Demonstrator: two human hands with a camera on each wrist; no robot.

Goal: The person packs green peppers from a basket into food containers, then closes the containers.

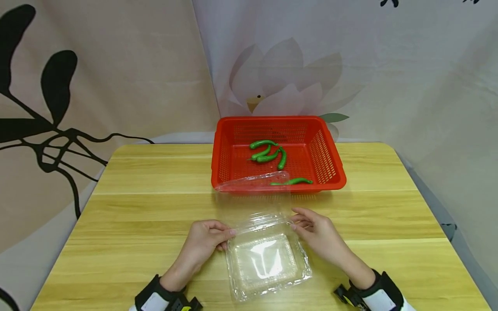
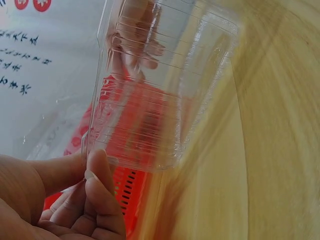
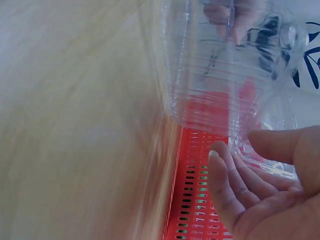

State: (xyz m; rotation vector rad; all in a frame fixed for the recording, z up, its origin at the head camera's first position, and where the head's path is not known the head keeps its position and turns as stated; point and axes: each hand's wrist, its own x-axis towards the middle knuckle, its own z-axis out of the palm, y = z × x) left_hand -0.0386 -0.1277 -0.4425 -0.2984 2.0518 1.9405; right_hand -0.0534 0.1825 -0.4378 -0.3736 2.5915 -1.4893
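Note:
A clear plastic clamshell box (image 1: 268, 263) stands open over the near middle of the table, its hinged lid (image 1: 253, 203) raised towards the back. My left hand (image 1: 210, 237) pinches the box's rim at the left end of the hinge between thumb and fingers. In the left wrist view the thumb (image 2: 97, 162) presses on that corner. Opposite it, my right hand (image 1: 317, 235) is at the right end of the hinge, thumb tip at the rim. Its fingers (image 3: 240, 185) are loosely extended and spread from the thumb in the right wrist view.
Behind the box stands a red perforated basket (image 1: 334, 177) with several green chili peppers (image 1: 268, 158) in it. The lid's far edge overlaps the basket's front in the head view. A printed cloth (image 1: 155, 65) hangs behind the wooden table (image 1: 148, 194).

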